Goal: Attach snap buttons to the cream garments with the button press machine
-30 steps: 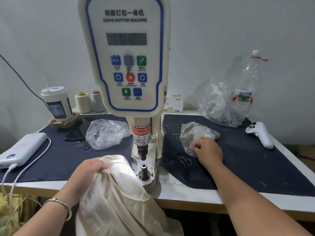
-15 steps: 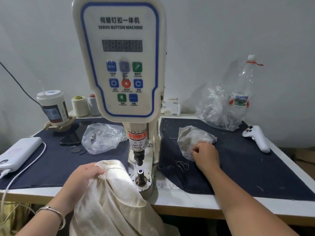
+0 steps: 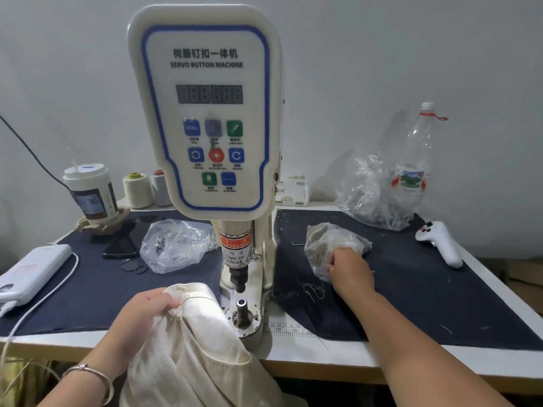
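The servo button machine point(image 3: 205, 113) stands at the table's middle, its punch above a bare lower die post point(image 3: 241, 306). A cream garment point(image 3: 188, 348) hangs over the table's front edge just left of the die. My left hand point(image 3: 147, 306) grips its bunched top edge. My right hand point(image 3: 349, 268) reaches into a small clear bag of snap parts point(image 3: 323, 242) right of the machine; the fingertips are hidden inside the plastic.
Another clear bag with metal parts point(image 3: 176, 245) lies left of the machine, near a phone point(image 3: 122, 245), a power bank point(image 3: 32, 268) with cable, a cup point(image 3: 88, 192) and thread spools point(image 3: 138, 189). At the back right sit a large plastic bag point(image 3: 373, 198), a bottle point(image 3: 414, 160) and a white controller point(image 3: 440, 242).
The view has tilted upward a little. My right hand has dug slightly further into the small bag. My left hand keeps its grip on the garment.
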`<state>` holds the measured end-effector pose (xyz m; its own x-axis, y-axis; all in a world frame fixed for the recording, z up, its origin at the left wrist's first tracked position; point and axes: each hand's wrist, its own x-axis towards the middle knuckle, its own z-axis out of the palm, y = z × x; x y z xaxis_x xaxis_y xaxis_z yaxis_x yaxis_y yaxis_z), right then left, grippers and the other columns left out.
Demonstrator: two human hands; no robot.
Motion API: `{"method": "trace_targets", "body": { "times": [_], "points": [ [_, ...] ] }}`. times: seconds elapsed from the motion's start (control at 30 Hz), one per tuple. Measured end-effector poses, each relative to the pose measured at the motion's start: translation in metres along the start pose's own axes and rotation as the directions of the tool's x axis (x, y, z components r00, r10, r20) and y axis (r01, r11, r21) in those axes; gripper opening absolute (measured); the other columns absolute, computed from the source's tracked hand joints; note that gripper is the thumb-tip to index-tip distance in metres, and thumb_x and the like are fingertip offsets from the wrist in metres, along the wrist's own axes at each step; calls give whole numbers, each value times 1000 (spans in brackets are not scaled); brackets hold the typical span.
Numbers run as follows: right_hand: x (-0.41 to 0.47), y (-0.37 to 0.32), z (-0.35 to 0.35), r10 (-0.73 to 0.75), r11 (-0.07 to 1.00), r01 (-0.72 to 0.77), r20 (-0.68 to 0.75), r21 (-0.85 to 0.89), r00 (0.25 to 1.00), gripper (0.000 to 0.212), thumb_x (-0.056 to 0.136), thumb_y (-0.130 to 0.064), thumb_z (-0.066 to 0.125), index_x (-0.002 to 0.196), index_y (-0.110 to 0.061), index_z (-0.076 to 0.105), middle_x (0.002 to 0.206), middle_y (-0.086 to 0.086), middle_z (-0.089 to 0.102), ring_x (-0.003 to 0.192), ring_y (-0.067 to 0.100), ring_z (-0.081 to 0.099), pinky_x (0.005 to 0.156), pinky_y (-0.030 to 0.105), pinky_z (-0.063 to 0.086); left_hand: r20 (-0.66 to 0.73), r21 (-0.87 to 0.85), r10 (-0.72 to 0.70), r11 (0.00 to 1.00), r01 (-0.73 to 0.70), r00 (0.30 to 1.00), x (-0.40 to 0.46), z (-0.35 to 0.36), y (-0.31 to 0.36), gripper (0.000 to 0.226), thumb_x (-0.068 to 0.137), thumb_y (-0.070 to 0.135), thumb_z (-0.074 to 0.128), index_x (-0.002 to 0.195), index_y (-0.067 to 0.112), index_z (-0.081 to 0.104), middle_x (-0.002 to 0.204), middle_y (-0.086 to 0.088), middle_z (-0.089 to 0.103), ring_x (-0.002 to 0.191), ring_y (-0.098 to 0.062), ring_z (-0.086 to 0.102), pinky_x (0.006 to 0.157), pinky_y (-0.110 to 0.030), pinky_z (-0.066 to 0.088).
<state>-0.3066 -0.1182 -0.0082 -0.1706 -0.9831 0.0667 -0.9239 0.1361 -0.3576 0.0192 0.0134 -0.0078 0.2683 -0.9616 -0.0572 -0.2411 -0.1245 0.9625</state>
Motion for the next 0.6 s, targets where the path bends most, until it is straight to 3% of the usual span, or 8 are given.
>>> {"method": "trace_targets", "body": {
  "times": [0.07,0.17,0.27,0.37,0.5,0.6],
  "points": [
    [3,-5,-5,43,998,-38,87,-57,995,23,99,-22,51,120,-15,60,125,10,60,117,28,56,93,38,45,-4,-4,-2,1000,2,1000,0,0,1,20,62,27,59,68,11,48,71,-8,43,71,-23,37,69,-37,28],
    [3,-8,-7,55,995,-45,111,-91,992,27,101,-20,50,126,-10,55,131,8,55,122,25,53,98,35,42,-4,7,1,1000,-1,1000,0,0,1,19,62,27,59,69,13,49,73,-7,43,73,-24,36,72,-39,27],
    [-4,-6,-8,11,994,-7,39,-108,999,23,102,-18,48,122,-11,57,126,8,59,118,24,56,91,33,44,-8,27,6,1000,-5,1000,0,0,0,19,61,28,58,69,15,48,73,-5,42,73,-23,35,72,-39,26],
    [-9,-2,-10,-57,995,54,-29,-83,998,18,99,-14,50,113,-14,63,114,6,65,105,25,62,72,29,40,-10,32,8,999,-8,1000,1,0,-2,18,60,28,58,67,14,48,72,-5,43,73,-23,36,72,-38,27],
    [-12,3,-14,-123,992,124,-62,1,990,15,97,-10,52,106,-8,64,111,8,62,97,28,63,71,28,40,-9,19,12,1000,-12,1000,2,0,-3,19,61,27,58,67,14,46,72,-5,41,72,-23,34,70,-37,26],
    [-18,6,-18,-212,965,182,-154,-190,965,15,98,-13,47,107,-13,59,113,3,59,98,25,60,70,29,36,-9,9,12,1000,-12,1000,3,1,-4,19,60,27,58,66,14,46,72,-5,41,72,-23,35,70,-37,26]
  ]
}}
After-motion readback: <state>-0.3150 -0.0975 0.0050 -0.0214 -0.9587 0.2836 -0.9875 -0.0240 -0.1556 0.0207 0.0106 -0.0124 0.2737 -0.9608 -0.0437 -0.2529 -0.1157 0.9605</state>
